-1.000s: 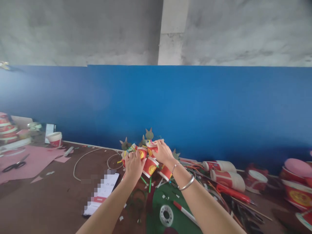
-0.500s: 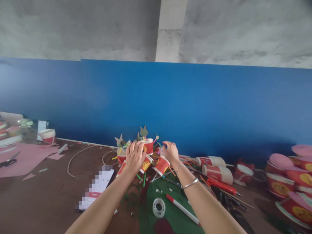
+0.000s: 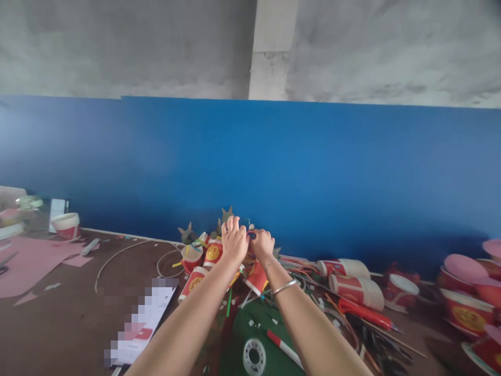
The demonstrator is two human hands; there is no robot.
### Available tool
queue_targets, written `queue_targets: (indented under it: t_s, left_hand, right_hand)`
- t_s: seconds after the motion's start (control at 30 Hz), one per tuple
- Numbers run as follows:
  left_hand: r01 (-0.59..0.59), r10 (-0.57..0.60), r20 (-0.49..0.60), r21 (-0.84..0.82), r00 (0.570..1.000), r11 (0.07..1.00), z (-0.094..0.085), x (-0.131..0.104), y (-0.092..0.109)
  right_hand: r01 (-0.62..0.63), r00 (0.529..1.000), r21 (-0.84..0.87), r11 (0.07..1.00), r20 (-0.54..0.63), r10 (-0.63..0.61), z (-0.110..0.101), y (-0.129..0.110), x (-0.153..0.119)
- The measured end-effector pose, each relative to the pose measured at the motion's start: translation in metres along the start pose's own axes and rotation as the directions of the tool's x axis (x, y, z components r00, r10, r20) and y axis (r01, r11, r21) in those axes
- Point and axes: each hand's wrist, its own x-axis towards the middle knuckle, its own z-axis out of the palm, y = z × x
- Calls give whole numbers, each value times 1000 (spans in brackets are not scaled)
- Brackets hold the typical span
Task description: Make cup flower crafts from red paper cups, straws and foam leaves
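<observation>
My left hand [image 3: 234, 242] curls over a red paper cup figure among the clustered cups; the hand hides that cup. Just above its knuckles shows a grey eared cutout head [image 3: 227, 213]. Against its right side, my right hand [image 3: 261, 244] is closed, fingertips pinching something small beside a pink-purple strip [image 3: 251, 234]. Below the hands lies a tilted red paper cup [image 3: 256, 278]. To the left stand a red cup with a gold emblem [image 3: 213, 253] and another eared cutout head [image 3: 188, 235]. A green straw [image 3: 229, 303] sticks out beneath.
In front are a tape roll [image 3: 254, 357], a red-and-white marker [image 3: 285, 349] and a phone [image 3: 145, 325]. To the right lie paper cups [image 3: 357, 290], a red-handled tool [image 3: 364, 312] and stacked cups. Pink paper [image 3: 33, 261] lies left. A blue panel [image 3: 250, 156] stands behind.
My right hand has moved left until it meets my left hand, and its fingers have closed. My left hand has shifted right, over the cup that showed before. The view has shifted slightly.
</observation>
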Motion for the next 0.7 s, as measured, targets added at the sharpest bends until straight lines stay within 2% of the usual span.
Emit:
queue_targets:
  t_s: [0.13, 0.27, 0.37, 0.5, 0.63, 0.7]
  left_hand:
    - [-20, 20, -19, -6, 1000, 1000, 7, 3, -1]
    - [31, -31, 7, -57, 999, 998, 11, 2, -5]
    - [68, -65, 45, -67, 997, 995, 14, -1, -9]
    - [48, -46, 33, -48, 998, 998, 17, -3, -12]
    - [38, -38, 5, -32, 999, 999, 15, -6, -11]
    - [49, -49, -2, -39, 999, 998, 11, -8, -11]
  right_hand:
    - [85, 996, 1, 996, 8, -85, 0, 0, 0]
    - [178, 984, 14, 984, -4, -178, -5, 7, -8]
    - [256, 967, 22, 966, -8, -256, -12, 12, -15]
    - [347, 938, 40, 937, -10, -347, -24, 13, -23]
    - [322, 945, 48, 945, -81, -318, -41, 24, -30]
    - [212, 969, -3, 977, -131, -211, -53, 37, -34]
